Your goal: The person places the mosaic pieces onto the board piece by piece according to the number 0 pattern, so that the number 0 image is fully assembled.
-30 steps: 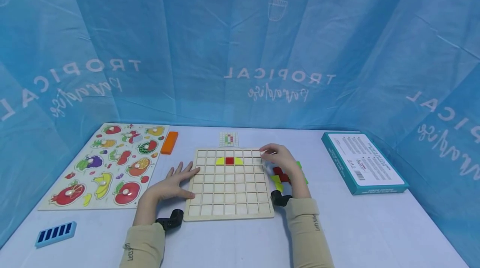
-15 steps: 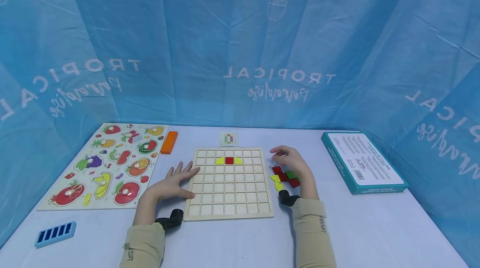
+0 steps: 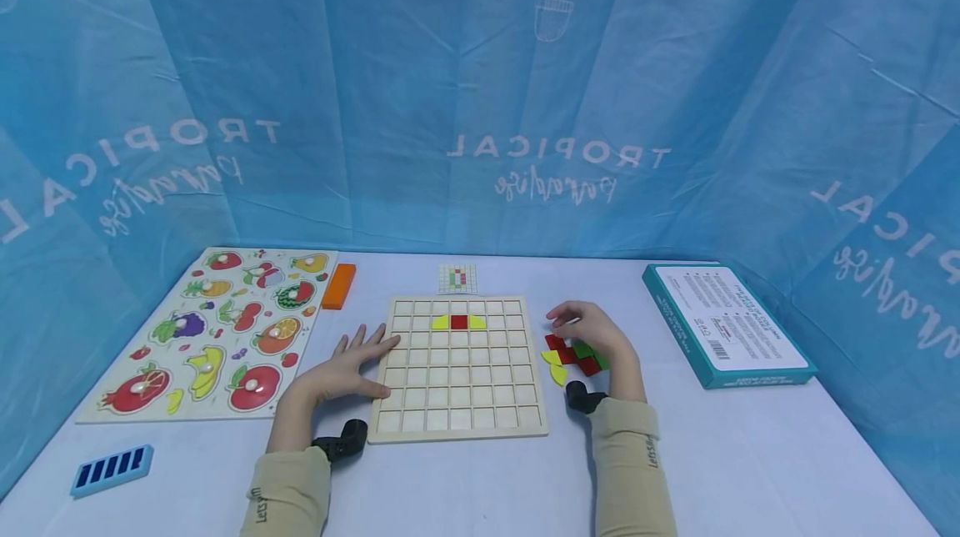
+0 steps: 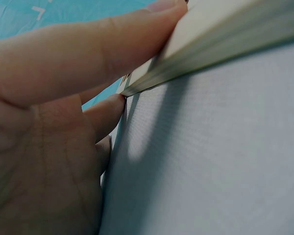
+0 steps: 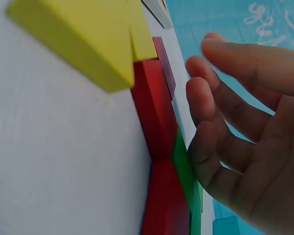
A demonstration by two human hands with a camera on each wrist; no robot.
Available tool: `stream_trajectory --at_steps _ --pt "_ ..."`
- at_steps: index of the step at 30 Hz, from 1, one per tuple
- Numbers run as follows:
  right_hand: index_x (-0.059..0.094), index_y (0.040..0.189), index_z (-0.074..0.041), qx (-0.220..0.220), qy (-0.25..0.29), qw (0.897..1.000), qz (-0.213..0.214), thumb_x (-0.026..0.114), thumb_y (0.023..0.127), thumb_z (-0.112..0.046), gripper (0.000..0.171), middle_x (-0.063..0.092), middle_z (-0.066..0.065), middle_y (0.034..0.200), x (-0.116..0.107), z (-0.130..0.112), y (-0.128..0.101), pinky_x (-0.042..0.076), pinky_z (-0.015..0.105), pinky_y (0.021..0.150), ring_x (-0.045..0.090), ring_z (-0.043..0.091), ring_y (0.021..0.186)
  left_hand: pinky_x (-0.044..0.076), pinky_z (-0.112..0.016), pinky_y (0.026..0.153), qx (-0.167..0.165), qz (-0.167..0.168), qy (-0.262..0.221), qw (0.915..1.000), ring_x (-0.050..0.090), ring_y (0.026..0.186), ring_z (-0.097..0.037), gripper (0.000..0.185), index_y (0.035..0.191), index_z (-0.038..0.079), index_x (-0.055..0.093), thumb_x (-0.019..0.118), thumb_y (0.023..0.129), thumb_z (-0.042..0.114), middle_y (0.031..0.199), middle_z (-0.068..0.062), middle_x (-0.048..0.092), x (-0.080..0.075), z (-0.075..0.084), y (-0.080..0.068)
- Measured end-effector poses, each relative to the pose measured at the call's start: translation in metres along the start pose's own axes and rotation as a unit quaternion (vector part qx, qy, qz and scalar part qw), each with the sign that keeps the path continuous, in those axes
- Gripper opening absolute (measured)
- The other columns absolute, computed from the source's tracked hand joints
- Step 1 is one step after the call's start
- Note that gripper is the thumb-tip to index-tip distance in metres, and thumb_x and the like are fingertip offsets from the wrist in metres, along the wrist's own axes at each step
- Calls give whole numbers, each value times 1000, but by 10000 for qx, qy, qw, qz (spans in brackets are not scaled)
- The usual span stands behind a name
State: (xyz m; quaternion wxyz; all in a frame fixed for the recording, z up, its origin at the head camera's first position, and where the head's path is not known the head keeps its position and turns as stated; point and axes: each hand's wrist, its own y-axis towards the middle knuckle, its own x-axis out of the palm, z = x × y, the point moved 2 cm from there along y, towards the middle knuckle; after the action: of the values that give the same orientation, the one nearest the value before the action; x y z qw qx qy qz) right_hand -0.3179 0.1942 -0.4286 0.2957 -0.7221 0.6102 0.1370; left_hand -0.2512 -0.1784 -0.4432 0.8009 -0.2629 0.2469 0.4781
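head: pale wooden board (image 3: pixel 459 374), square grid, flat on worktop (image 3: pixel 480 487); holds one red square (image 3: pixel 458 322) between two round-cornered yellow pieces (image 3: pixel 441 323). left hand (image 3: pixel 343 370), fingers spread, rests on board's left edge. right hand (image 3: pixel 592 328), released, loosely curled, by loose red blocks (image 3: pixel 589 366), green ones; has shifted off board's top right corner since second ago.

left wrist: thumb against board's smooth side.

right wrist: two thick yellow blocks (image 5: pixel 83 41) touching.

1. Blue curtain (image 3: pixel 405 62) – "TROPICAL Paradise", mirror-reversed, shows whole 2 times; a 3rd, at the right, is cut off.
2. Left sleeve (image 3: pixel 288 495) and right sleeve (image 3: pixel 626 470) – dark lettering that begins "Lets", the rest too small to read.
3. Teal box (image 3: pixel 686 337) – white label (image 3: pixel 750 312) with barcode (image 3: pixel 720 351), print illegible.
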Motion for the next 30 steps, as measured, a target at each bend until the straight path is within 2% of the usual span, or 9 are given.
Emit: stream_trajectory --at_steps 5,11,22,30 --pt "65 106 -10 -76 -333 9993 -154 66 76 1 32 61 8 103 0 1 -1 52 34 78 53 25 94 -12 -55 110 -1 18 22 10000 -11 138 -41 89 143 5 33 75 68 27 152 -22 9 0 0 0" --pt "65 104 -12 75 -611 9979 -211 66 71 6 38 59 8 106 1 1 -2 52 33 74 51 26 96 -11 -55 110 -35 38 50 10000 -10 139 -41 89 143 6 33 75 67 28 152 -22 9 1 -2 0" --pt "64 108 -15 160 -636 9977 -178 67 69 9 45 55 10 105 1 -2 -3 51 33 73 48 28 99 -11 -55 110 -23 53 62 10000 -10 139 -41 89 143 6 33 75 67 27 152 -22 9 1 -1 0" --pt "64 108 -14 82 -529 9984 -156 65 74 7 41 54 11 108 1 -2 -3 51 35 76 47 29 101 -11 -55 110 -46 51 20 10000 -10 139 -41 89 143 6 33 75 67 27 152 -21 9 0 1 -1"
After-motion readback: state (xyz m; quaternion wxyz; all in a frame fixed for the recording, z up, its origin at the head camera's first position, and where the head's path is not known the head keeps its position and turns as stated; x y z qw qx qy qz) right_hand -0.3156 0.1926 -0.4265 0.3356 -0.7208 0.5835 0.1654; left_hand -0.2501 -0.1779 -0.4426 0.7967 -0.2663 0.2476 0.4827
